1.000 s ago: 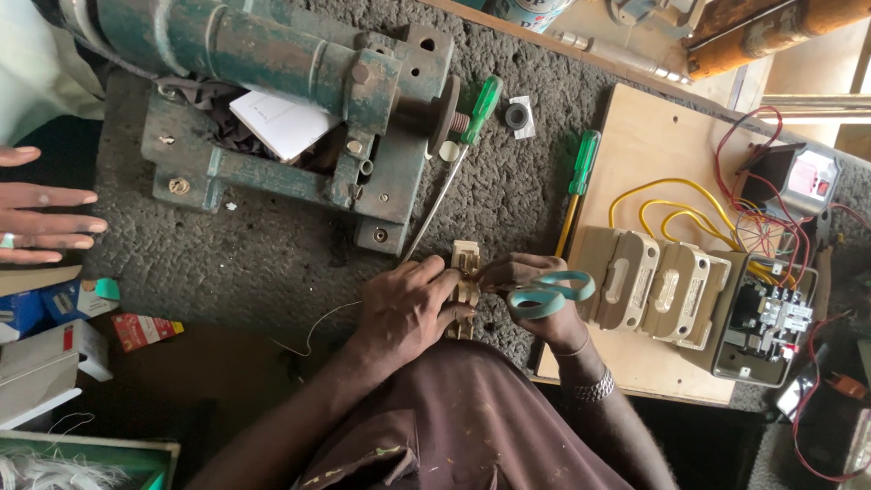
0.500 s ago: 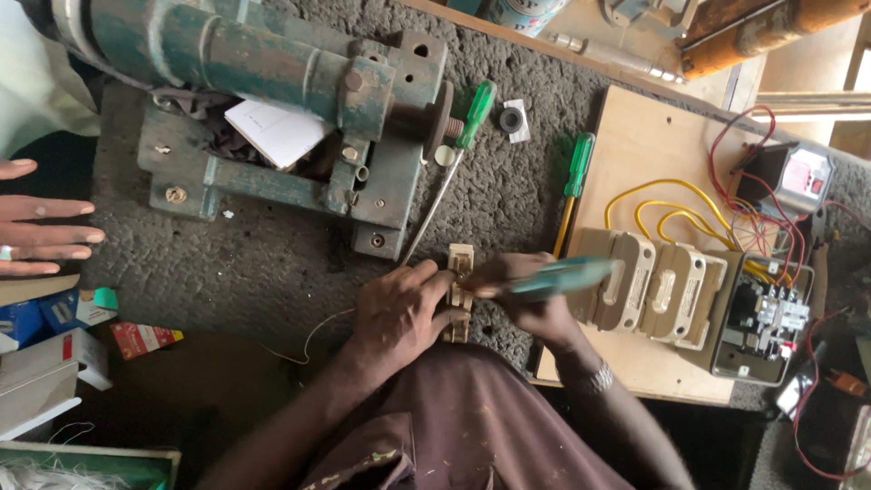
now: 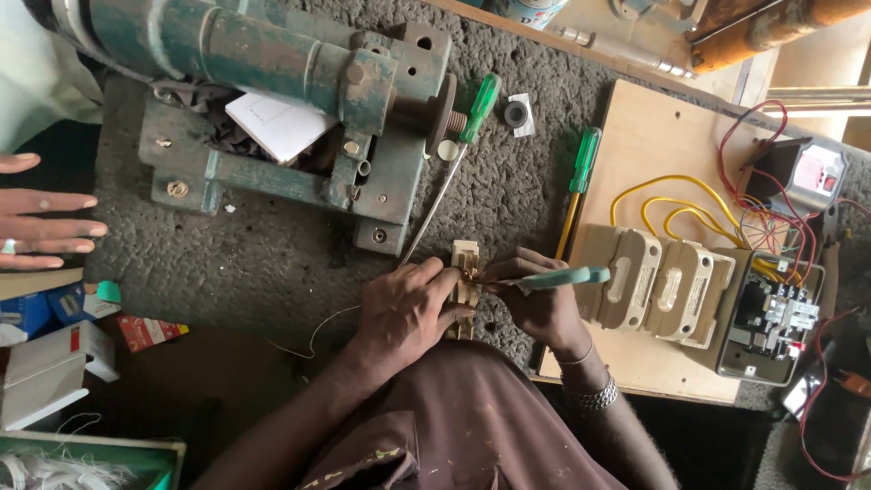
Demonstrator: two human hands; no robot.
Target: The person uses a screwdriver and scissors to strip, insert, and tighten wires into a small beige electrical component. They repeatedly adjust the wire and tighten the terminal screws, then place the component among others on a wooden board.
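Left hand (image 3: 404,308) clamps the cream switch block (image 3: 464,272) on the grey counter (image 3: 272,263), right hand (image 3: 535,304) at its 3 o'clock pinches a teal-handled screwdriver (image 3: 564,278), tip on the block, 2 green screwdrivers (image 3: 481,98) at 12 o'clock.

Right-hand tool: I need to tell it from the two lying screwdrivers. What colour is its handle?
Teal, paler than their bright green; the head view shows the tool in the right hand.

Both forearms are bare. The right wrist wears a silver link bracelet (image 3: 592,396) and what looks like a thin bangle (image 3: 575,357). A brown, paint-flecked garment (image 3: 472,426) fills the lower frame.
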